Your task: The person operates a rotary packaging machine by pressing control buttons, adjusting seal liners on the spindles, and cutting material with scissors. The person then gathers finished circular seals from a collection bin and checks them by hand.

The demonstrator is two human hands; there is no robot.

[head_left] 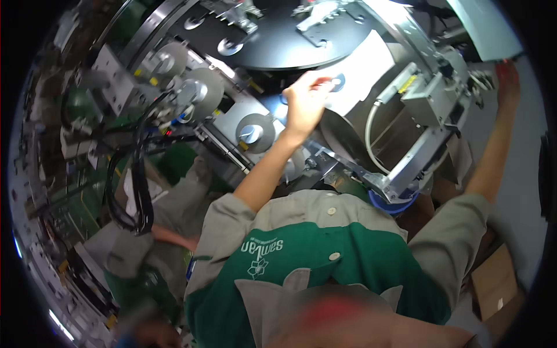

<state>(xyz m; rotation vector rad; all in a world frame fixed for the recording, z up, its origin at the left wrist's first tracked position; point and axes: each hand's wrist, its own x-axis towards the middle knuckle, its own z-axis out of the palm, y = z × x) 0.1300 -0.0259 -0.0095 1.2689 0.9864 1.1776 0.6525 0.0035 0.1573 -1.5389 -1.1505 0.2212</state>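
My left hand (307,103) is closed in a pinch in front of the large dark round plate (284,43). At its fingertips is a small round dark-blue piece (338,82), held over a white sheet (371,66). A grey disc reel (255,133) on the machine sits just left of my left wrist. My right hand (507,84) is raised at the far right, its fingertips at the lower edge of a pale panel (487,32). Blur and shade hide how its fingers are set.
More reels (200,93) and black cables (136,185) are on the left of the machine. A metal frame with a white hose (369,136) stands at right, above a blue-rimmed container (394,203). A co-worker (168,226) is at left; a cardboard box (494,281) lies lower right.
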